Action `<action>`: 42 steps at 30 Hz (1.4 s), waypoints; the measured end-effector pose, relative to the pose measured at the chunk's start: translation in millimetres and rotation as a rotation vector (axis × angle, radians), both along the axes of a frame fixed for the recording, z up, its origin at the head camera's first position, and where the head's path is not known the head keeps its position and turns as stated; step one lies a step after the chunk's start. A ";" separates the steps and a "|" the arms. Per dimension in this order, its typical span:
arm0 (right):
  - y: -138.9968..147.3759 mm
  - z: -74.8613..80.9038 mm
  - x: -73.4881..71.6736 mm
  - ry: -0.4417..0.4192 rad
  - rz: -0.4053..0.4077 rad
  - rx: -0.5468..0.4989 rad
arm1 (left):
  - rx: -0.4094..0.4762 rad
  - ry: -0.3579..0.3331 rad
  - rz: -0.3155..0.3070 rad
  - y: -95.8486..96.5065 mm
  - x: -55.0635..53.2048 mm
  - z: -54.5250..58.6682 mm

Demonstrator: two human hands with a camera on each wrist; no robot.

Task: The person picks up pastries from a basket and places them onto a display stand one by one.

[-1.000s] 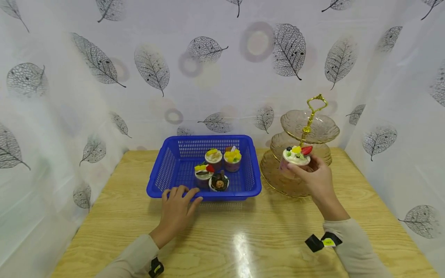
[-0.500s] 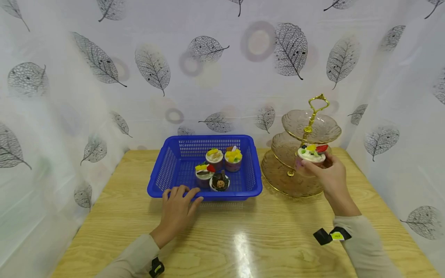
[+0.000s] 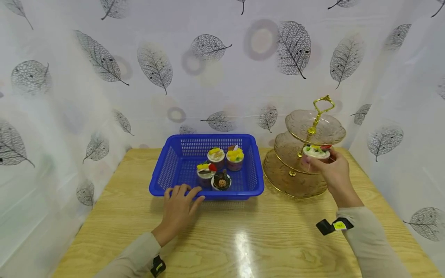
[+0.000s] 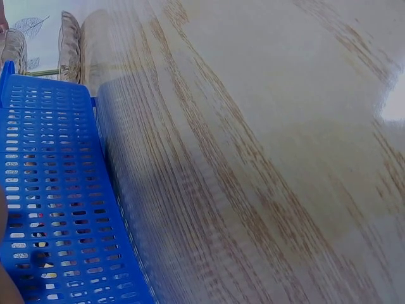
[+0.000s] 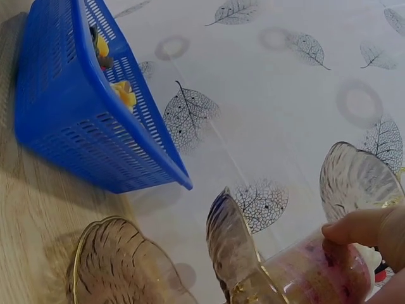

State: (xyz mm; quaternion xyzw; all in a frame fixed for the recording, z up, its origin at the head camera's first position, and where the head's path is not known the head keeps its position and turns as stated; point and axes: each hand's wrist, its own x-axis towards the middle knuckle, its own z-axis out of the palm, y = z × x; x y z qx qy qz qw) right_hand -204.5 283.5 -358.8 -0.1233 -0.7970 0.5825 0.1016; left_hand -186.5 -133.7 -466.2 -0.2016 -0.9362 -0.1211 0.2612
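Note:
In the head view my right hand [image 3: 335,172] holds a clear dessert cup [image 3: 315,153] between thumb and fingers, topped with white cream and fruit pieces. The cup is upright at the middle tier of a three-tier cake stand [image 3: 328,125], under the top tier. Its pink and tan layers show in the right wrist view, with the cup's base [image 5: 304,275] overlapping a tier's gilt edge. My left hand [image 3: 179,208] rests its fingertips on the front rim of a blue plastic basket [image 3: 252,190], thumb spread. Several dessert cups [image 3: 216,155] stand inside the basket.
The basket and the stand are side by side on a wooden table [image 3: 215,239], the stand to the right. A gold loop handle [image 3: 324,103] tops the stand. Behind them hangs a white curtain [image 3: 229,85] printed with leaves.
My right hand has carried the dessert cup rightward from in front of the stand, then in under the top tier at the middle tier. The left hand stays on the basket rim.

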 end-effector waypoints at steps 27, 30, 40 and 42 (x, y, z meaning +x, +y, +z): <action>13.3 -11.0 -13.6 -0.012 -0.063 0.277 | 0.013 -0.024 0.002 0.4 -0.1 -1.7; 13.9 -10.9 -13.3 -0.009 -0.065 0.298 | 0.011 -0.020 0.003 0.5 0.0 -1.5; 13.4 -10.5 -11.8 0.010 -0.047 0.316 | -0.005 -0.020 0.015 0.7 0.4 -0.9; 13.3 -10.3 -11.8 0.010 -0.047 0.317 | -0.005 -0.021 0.014 1.0 0.4 -0.6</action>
